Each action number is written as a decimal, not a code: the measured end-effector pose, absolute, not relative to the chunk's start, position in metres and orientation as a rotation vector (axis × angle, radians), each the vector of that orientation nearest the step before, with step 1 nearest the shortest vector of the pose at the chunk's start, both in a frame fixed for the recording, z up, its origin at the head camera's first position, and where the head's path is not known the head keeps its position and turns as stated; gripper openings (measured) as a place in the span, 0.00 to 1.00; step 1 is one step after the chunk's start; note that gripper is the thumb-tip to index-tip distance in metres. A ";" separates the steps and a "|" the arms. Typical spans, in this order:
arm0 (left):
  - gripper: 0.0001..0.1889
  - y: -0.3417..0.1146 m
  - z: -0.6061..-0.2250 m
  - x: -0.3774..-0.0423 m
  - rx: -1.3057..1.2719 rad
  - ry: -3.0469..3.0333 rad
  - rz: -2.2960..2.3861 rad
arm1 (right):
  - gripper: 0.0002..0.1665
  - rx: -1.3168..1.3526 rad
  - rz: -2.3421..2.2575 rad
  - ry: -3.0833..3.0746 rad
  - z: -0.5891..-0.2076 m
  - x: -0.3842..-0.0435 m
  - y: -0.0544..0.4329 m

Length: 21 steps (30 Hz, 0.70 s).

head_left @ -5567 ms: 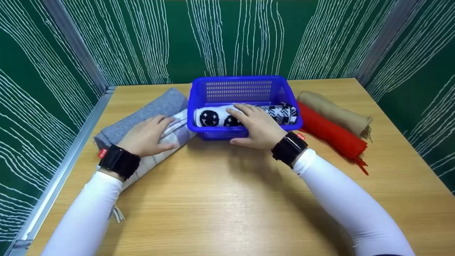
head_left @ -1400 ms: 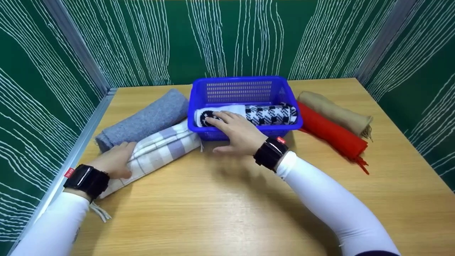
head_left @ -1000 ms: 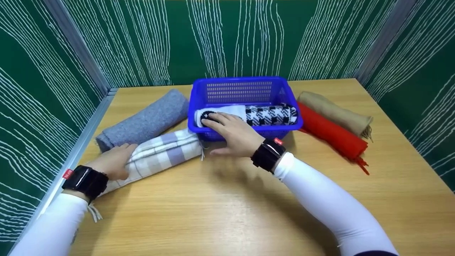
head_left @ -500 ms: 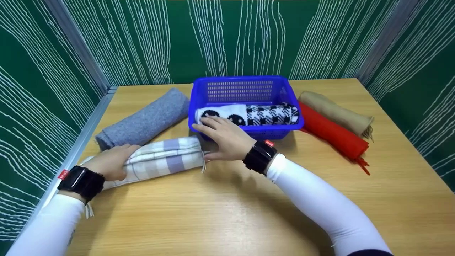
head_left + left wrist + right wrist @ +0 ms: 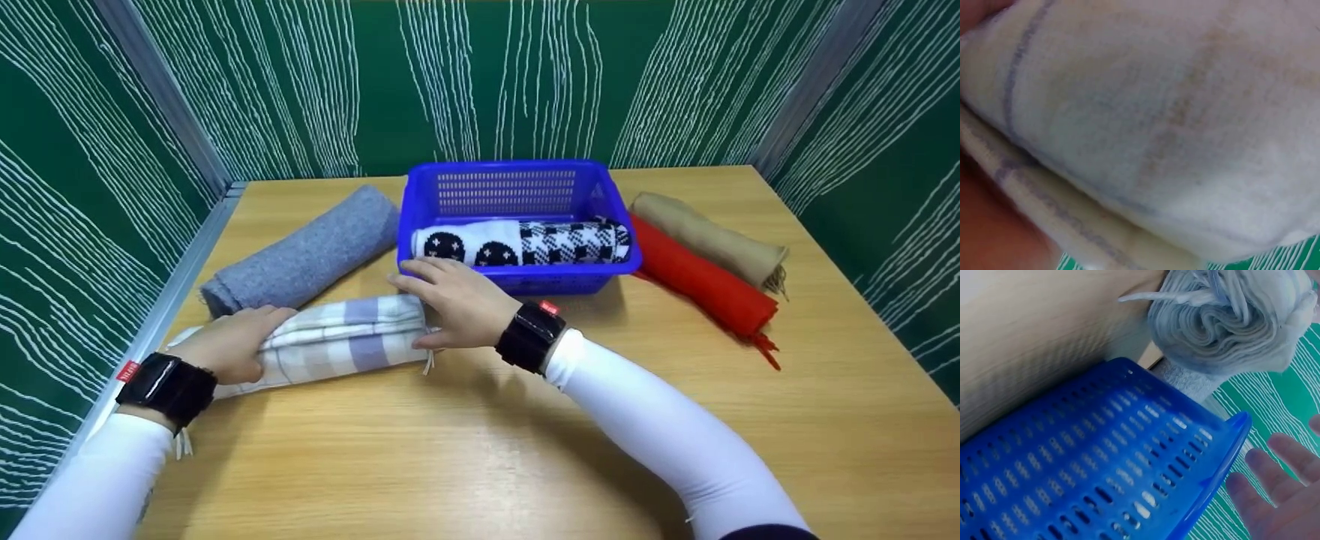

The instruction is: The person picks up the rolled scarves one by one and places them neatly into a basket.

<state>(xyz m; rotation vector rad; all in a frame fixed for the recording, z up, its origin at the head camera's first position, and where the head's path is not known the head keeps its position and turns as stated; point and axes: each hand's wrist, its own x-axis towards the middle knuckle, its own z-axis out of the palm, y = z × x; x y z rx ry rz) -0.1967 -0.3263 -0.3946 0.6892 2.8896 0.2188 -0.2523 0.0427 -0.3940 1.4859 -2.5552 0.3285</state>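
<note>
My left hand (image 5: 234, 345) grips the near left part of a rolled white and lilac plaid scarf (image 5: 367, 337), with the thumb on the near side. The scarf lies crosswise in front of the grey roll, its fringe hanging at both ends. At its right end is my right hand (image 5: 469, 307), fingers spread, close by the front left corner of a blue basket (image 5: 570, 271). In the right wrist view the scarf's coiled end (image 5: 1219, 326) shows apart from the straight fingers (image 5: 1275, 484). Scarf cloth (image 5: 1129, 112) fills most of the left wrist view.
Inside the basket, along its front, lies a rolled black and white patterned scarf (image 5: 562, 241). A grey rolled scarf (image 5: 307, 251) sits left of it. Red (image 5: 697, 281) and tan (image 5: 705, 236) rolls lie to the right. Green walls (image 5: 525, 75) enclose the wooden table (image 5: 480, 450).
The plaid scarf has swung out from beside the basket, its right end coming nearer to me. My right hand has drawn back from over the basket to that end; my left hand shifted slightly left.
</note>
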 end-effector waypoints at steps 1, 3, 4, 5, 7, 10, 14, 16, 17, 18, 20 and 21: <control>0.46 -0.327 -0.395 -0.197 0.693 2.890 0.216 | 0.57 1.495 0.329 -2.550 -0.394 -0.252 0.042; 0.46 -0.327 -0.395 -0.197 0.701 2.892 0.211 | 0.58 1.511 0.335 -2.542 -0.395 -0.252 0.039; 0.46 -0.327 -0.395 -0.197 0.705 2.893 0.210 | 0.58 1.520 0.343 -2.539 -0.396 -0.252 0.038; 0.47 -0.327 -0.395 -0.197 0.706 2.894 0.208 | 0.58 1.526 0.346 -2.537 -0.396 -0.251 0.037; 0.47 -0.328 -0.394 -0.197 0.708 2.893 0.200 | 0.58 1.533 0.352 -2.539 -0.397 -0.251 0.035; 0.47 -0.328 -0.395 -0.197 0.715 2.886 0.195 | 0.58 1.545 0.357 -2.541 -0.398 -0.250 0.031; 0.47 -0.329 -0.394 -0.197 0.723 2.881 0.205 | 0.57 1.558 0.367 -2.543 -0.401 -0.248 0.026; 0.47 -0.329 -0.394 -0.196 0.725 2.881 0.213 | 0.57 1.564 0.374 -2.540 -0.403 -0.247 0.024; 0.47 -0.329 -0.394 -0.196 0.726 2.881 0.215 | 0.57 1.567 0.382 -2.536 -0.404 -0.246 0.023; 0.47 -0.330 -0.394 -0.196 0.721 2.881 0.216 | 0.57 1.570 0.389 -2.532 -0.405 -0.246 0.022; 0.47 -0.330 -0.395 -0.195 0.710 2.880 0.218 | 0.56 1.576 0.388 -2.532 -0.408 -0.245 0.020; 0.47 -0.330 -0.395 -0.195 0.705 2.879 0.217 | 0.57 1.578 0.385 -2.535 -0.410 -0.244 0.019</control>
